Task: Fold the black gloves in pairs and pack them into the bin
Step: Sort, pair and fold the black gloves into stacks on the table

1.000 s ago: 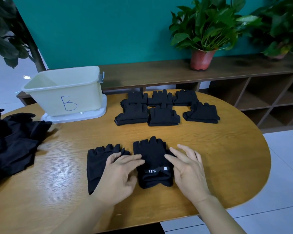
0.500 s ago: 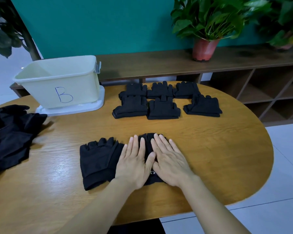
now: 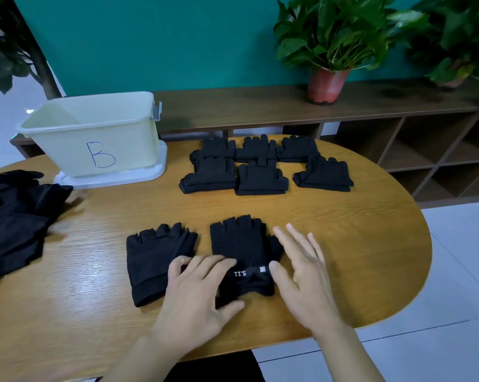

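Both hands, pressed flat side by side on the labelled glove (image 3: pixel 242 244) half a second ago, have parted. The left hand (image 3: pixel 197 296) rests loosely bent fingers on its cuff; the right hand (image 3: pixel 301 274), fingers spread and motion-blurred, lies at its right edge. Left of that glove a second glove (image 3: pixel 152 260) lies flat on the worktop (image 3: pixel 356 221). Beyond it sit six folded pairs (image 3: pixel 260 177); beyond and to its left stands the bin (image 3: pixel 95 133) marked B. Far to its left, the frame cuts off a heap of gloves (image 3: pixel 15 216).
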{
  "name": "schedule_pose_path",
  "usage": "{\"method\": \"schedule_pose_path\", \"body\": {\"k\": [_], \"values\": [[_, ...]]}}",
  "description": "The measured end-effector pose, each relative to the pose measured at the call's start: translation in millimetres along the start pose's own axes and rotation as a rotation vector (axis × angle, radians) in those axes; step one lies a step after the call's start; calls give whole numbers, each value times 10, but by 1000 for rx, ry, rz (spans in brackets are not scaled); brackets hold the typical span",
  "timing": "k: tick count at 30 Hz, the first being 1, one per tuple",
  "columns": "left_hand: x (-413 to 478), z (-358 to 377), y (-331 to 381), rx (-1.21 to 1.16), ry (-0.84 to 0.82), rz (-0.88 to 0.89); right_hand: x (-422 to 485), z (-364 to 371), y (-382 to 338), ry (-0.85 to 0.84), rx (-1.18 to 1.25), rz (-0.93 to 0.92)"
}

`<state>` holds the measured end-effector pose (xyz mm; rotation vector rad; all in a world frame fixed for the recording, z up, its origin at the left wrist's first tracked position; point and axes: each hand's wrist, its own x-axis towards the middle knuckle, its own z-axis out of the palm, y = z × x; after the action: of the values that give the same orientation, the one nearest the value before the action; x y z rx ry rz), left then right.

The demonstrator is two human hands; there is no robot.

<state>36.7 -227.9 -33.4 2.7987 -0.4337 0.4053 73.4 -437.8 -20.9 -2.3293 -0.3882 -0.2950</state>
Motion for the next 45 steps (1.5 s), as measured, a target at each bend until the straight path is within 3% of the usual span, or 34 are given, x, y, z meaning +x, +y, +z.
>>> {"method": "schedule_pose_path", "body": {"k": [5,7,14,19,22,25,29,39,43,45], "values": [[63,37,-50,30,-29,59,-114,12,-100,-328,-170,-145],[153,35,-66,53,-35,103,-114,16,-69,-382,-230,-197],[190,-47,-85,-87,2,72,-27,118,143,-206,-241,-213],[107,-80,-97,-149,-225,-43,39,184,177,-70,-118,-116],[255,-40,-142,-282,-122,-171,136,197,123,-3,-62,-55],[485,-19,-208,-462,-127,-340,289,157,24,-35,-95,78],[693,-34,-236,-496,-150,-473,533,194,-50,-94,-207,225],[905,4,-131,-120,-138,-564,803,340,-146,-140,-395,368],[900,-33,-97,2,-170,-539,774,393,-114,-97,-371,450],[859,-75,-89,62,-151,-525,736,375,-62,-59,-248,460]]}}
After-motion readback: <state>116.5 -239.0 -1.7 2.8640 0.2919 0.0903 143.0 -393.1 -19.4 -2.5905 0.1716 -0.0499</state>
